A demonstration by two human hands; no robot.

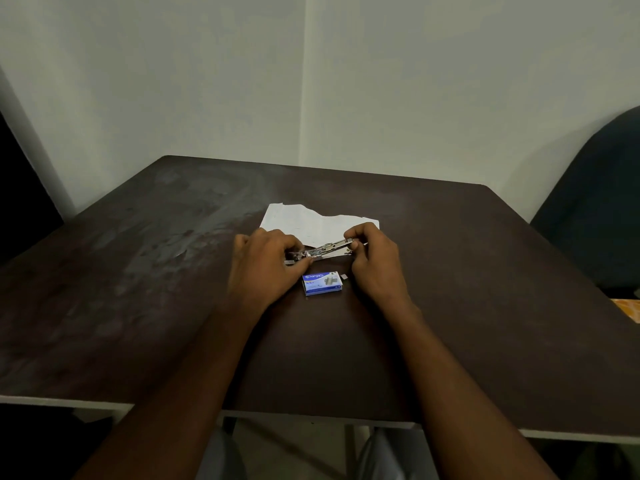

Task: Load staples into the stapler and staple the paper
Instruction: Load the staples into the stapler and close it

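A small metal stapler (pixel 325 250) is held between both hands just above the dark table (pixel 450 306), its top swung up. My left hand (pixel 266 265) grips its left end and my right hand (pixel 375 261) pinches its right end. Behind it lies a torn white sheet of paper (pixel 311 221). A blue staple box (pixel 322 284) rests on the table just below the stapler, between my wrists. A tiny grey strip of staples (pixel 345 277) lies right of the box. I cannot tell whether staples sit inside the stapler.
Pale walls meet in a corner behind the table. A dark chair back (pixel 595 209) stands at the right edge, and an orange object (pixel 628 308) pokes in beside it. The table's near edge (pixel 311 415) runs above my knees.
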